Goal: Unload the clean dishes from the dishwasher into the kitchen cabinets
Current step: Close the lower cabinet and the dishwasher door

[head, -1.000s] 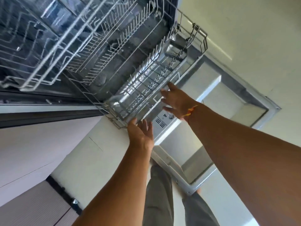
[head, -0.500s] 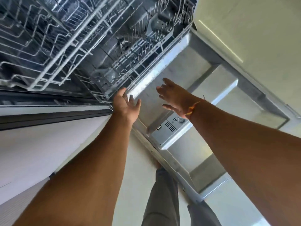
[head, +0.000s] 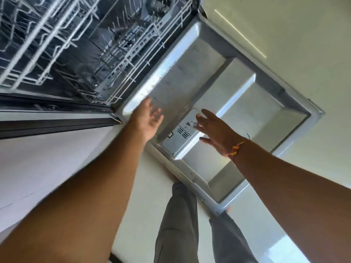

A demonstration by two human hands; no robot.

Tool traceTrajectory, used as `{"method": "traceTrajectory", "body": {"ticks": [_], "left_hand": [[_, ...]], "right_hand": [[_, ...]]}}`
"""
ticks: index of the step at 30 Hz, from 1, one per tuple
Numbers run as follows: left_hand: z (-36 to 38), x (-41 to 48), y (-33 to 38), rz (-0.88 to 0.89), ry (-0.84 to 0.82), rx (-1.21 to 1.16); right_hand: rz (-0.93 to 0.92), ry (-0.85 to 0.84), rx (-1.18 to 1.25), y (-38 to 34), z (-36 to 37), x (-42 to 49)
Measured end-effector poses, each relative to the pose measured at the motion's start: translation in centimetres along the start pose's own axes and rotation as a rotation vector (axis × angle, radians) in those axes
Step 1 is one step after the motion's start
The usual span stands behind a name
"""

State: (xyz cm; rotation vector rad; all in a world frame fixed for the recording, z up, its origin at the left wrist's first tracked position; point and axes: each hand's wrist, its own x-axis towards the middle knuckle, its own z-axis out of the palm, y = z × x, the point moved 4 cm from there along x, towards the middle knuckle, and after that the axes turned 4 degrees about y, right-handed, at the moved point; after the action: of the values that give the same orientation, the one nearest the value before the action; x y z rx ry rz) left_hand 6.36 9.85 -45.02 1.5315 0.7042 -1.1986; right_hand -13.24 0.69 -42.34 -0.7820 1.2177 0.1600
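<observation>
The dishwasher (head: 85, 44) stands open, its lower rack (head: 131, 56) inside the tub just beyond the left hand (head: 150, 120). That hand is spread, fingers straight, holding nothing, over the lowered door (head: 237, 88). The right hand (head: 214, 130), also spread and holding nothing, hovers beside it over the detergent dispenser (head: 176, 141); an orange thread (head: 235, 148) circles its wrist
</observation>
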Motion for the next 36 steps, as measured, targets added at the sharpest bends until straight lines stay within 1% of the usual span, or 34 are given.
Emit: {"method": "traceTrajectory", "body": {"ticks": [1, 4, 5, 8, 11, 12, 13, 15, 18, 20, 23, 25, 28, 30, 33, 35, 36], "left_hand": [[1.1, -0.9, -2.0, -0.035, -0.026, 0.022], [4.3, -4.4, -9.2, -0.145, -0.088, 0.044], [5.1, -5.8, -11.8, -0.18, -0.088, 0.065], [6.2, -9.4, -19.1, -0.287, -0.083, 0.165], [6.1, -11.4, -24.3, -0.361, -0.075, 0.226], [5.9, -11.6, -25.6, -0.369, -0.064, 0.244], [5.9, -11.6, -26.6, -0.371, -0.057, 0.256], [6.0, -11.4, -28.5, -0.36, -0.039, 0.273], [6.0, -10.5, -30.9, -0.358, -0.03, 0.289], [6.0, -9.9, -32.3, -0.361, -0.042, 0.318], [6.0, -8.5, -34.0, -0.33, -0.067, 0.404], [5.8, -7.5, -34.7, -0.24, -0.078, 0.553], [5.5, -6.2, -35.4, -0.053, -0.106, 0.836], [5.3, -5.7, -35.7, 0.059, -0.127, 0.95], [5.1, -5.6, -35.8, 0.164, -0.156, 1.077], [4.8, -5.7, -35.8, 0.253, -0.195, 1.212], [4.7, -6.0, -35.6, 0.326, -0.209, 1.303]], "right_hand": [[0.01, 0.037, 0.038, 0.7, -0.5, -0.2], [0.086, 0.215, 0.115, 3.8, -2.7, -1.7], [0.095, 0.28, 0.084, 5.3, -3.9, -2.2], [0.135, 0.507, -0.121, 10.7, -8.2, -4.2], [0.278, 0.829, -0.125, 16.1, -13.0, -6.8], [0.324, 0.885, -0.125, 17.6, -14.2, -7.3], [0.349, 0.901, -0.123, 18.9, -15.2, -7.3], [0.352, 0.825, -0.067, 21.4, -17.0, -6.7], [0.339, 0.628, 0.08, 24.1, -18.3, -4.7], [0.335, 0.567, 0.22, 25.2, -18.5, -3.5], [0.316, 0.528, 0.404, 26.3, -18.4, -1.6], [0.312, 0.509, 0.483, 26.9, -18.4, -0.8], [0.336, 0.52, 0.586, 27.8, -18.5, -0.1], [0.336, 0.517, 0.635, 28.1, -18.3, 0.5], [0.336, 0.533, 0.655, 28.6, -18.0, 0.9], [0.325, 0.537, 0.624, 28.7, -18.0, 0.5], [0.31, 0.532, 0.605, 28.5, -18.1, 0.0]]}}
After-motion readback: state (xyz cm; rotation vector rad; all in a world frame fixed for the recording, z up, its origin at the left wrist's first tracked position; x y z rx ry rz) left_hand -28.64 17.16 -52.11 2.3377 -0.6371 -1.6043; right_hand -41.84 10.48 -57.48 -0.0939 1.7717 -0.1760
